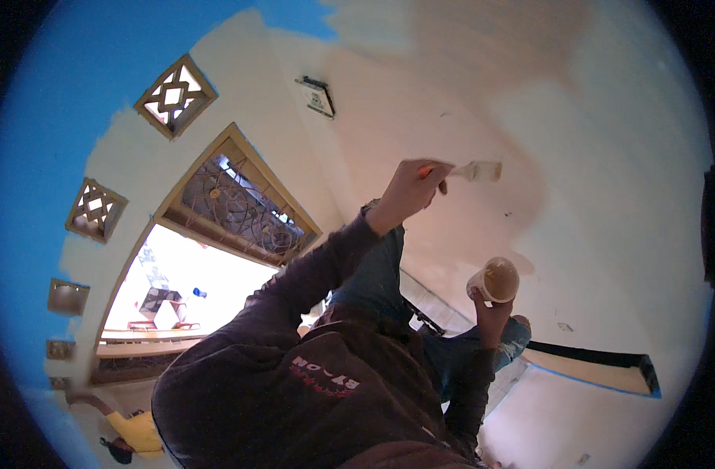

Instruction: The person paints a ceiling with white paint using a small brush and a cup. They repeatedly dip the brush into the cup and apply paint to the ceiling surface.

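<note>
My left hand [411, 187] is closed around the orange handle of a paintbrush [485, 170]. The brush's flat, pale bristles point right, over the pinkish-beige wall [451, 117]; whether they touch it I cannot tell. Lower and to the right, my right hand [494, 314] grips a pale plastic cup [500, 278] from below. The cup's mouth is tilted into view and its inside wall carries smears; how much it holds is not plain. A damp-looking, darker patch of wall lies around the brush and the cup.
At the left, a wooden-framed window [236, 199] with curled metal bars sits above a bright opening [193, 281]. Patterned vent blocks [175, 96] line the partly blue wall [29, 187]. A switch plate [317, 97] is nearby. Another person in a yellow top [141, 431] is at lower left.
</note>
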Motion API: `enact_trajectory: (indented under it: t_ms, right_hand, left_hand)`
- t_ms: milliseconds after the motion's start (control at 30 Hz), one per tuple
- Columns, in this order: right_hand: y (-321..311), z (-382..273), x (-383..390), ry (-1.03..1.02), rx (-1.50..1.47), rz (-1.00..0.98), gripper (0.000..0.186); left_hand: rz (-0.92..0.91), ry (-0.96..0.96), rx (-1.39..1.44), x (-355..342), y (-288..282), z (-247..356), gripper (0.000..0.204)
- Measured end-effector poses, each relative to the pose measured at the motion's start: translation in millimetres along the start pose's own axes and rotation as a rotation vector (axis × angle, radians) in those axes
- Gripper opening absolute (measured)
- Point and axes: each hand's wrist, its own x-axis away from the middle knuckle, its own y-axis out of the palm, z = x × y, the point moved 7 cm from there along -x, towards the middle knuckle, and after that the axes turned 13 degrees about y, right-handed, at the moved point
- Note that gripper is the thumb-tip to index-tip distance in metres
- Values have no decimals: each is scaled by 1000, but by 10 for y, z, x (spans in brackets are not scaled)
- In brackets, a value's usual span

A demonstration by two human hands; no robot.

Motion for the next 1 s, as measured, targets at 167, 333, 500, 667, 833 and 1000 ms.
enact_trajectory:
  t_ms: [167, 333, 500, 667, 833, 1000]
  right_hand:
    - [190, 191, 94, -7, -2, 1, 68]
    - [178, 18, 131, -6, 12, 9, 66]
    - [132, 82, 91, -38, -39, 20, 67]
    - [104, 25, 107, -47, -63, 33, 65]
    - [84, 194, 81, -13, -35, 71, 66]
    - [-27, 594, -3, -1, 41, 91, 67]
  left_hand:
    - [171, -151, 247, 418, -4, -726, 32]
    - [255, -287, 357, 604, 30, -1124, 30]
    - [243, -304, 323, 661, 58, -1510, 32]
    - [216, -308, 267, 718, 31, -1536, 30]
    - [157, -106, -114, 604, -8, -1100, 23]
    - [-294, 577, -463, 425, 740, 432, 17]
